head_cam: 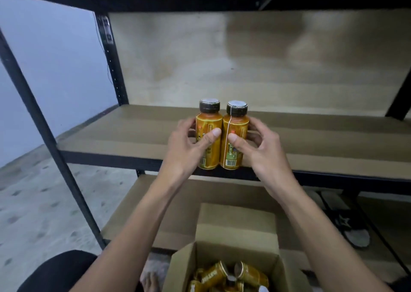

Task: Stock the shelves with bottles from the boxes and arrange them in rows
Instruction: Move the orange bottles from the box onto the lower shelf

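Left hand, right hand, forearms bare; black garment over knee.

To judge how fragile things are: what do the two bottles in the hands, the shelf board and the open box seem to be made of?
Left bottle and right bottle: plastic or glass under glossy gold wrap; dark ribbed caps. Shelf board: matte tan, likely pressed wood; no grain visible. Box: brown corrugated cardboard, matte, with folded flaps.
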